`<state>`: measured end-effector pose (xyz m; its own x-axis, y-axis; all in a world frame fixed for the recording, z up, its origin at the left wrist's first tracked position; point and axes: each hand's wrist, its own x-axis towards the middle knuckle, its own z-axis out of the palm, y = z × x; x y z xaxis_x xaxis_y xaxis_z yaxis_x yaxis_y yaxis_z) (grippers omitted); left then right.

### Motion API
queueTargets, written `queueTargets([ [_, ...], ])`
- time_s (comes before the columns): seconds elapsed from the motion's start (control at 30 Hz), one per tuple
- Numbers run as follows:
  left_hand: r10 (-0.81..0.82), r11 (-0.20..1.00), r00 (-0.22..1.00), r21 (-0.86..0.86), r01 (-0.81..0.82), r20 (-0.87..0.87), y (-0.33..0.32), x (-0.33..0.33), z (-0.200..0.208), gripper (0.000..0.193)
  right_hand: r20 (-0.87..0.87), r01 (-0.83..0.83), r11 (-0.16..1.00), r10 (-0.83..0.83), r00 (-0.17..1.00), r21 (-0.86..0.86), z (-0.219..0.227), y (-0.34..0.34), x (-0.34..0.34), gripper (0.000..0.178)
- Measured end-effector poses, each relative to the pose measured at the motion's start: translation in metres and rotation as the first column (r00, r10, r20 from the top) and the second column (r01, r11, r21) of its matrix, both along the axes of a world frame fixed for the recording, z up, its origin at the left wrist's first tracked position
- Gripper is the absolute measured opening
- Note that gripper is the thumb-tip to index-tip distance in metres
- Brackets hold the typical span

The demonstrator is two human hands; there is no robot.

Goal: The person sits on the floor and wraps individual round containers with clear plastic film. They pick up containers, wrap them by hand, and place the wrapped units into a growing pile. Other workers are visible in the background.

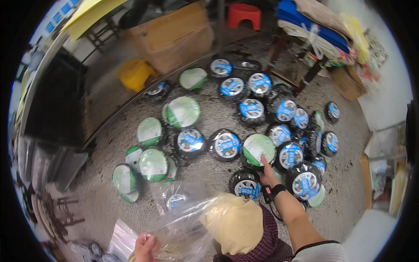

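My left hand [146,247], at the lower edge, pinches the rim of a clear plastic bag [185,222] that spreads rightward, crumpled. Reaching forward, my right hand [269,172] has its thumb on top of a round pack with a green and white label [258,148]; its other fingers are hidden beneath the edge. Right beside that hand lies a black, film-wrapped wheel-like pack [245,184] with a blue and silver label. Through the clear bag another such pack [176,201] shows. A pale yellow cloth [235,222] and dark checked fabric [273,236] lie between my arms.
Several similar round packs lie over the grey floor, some stacked, blue-labelled [227,145] and green-labelled [152,165]. Beyond are a yellow stool [136,75], a cardboard box [172,37], a red stool [244,16] and a chair piled with cloth [314,32]. Flat plastic bags [124,240] lie lower left.
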<state>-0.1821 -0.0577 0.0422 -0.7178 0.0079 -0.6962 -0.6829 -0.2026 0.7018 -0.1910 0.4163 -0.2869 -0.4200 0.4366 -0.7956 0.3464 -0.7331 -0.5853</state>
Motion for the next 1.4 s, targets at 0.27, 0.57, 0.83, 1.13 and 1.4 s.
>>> queueTargets([
  [0.27,-0.162,0.984,0.983,-0.063,0.167,0.081,0.026,0.028,0.052,0.029,-0.071,-0.104,0.992,0.098,0.993,-0.078,-0.005,0.006,-0.019,0.057],
  [0.57,-0.182,0.835,0.983,0.527,0.159,-0.008,0.041,-0.001,0.072,0.048,-0.15,-0.083,0.324,0.63,0.762,0.942,0.299,0.001,-0.032,0.075],
  [0.83,-0.26,0.962,0.901,-0.01,0.274,-0.348,-0.011,-0.018,0.047,0.042,0.686,0.158,-0.67,0.723,-0.082,0.725,0.364,-0.231,0.0,0.053],
  [1.13,-0.581,0.489,0.546,0.278,0.827,-0.603,0.145,0.092,0.07,0.039,0.789,-0.185,-0.781,0.527,0.316,0.596,0.24,-0.219,-0.052,0.038],
  [1.4,-0.554,0.361,0.352,0.164,0.918,-0.755,0.12,0.136,0.093,0.037,0.548,-0.451,-0.731,0.682,-0.485,0.512,0.18,-0.237,0.025,0.061],
])
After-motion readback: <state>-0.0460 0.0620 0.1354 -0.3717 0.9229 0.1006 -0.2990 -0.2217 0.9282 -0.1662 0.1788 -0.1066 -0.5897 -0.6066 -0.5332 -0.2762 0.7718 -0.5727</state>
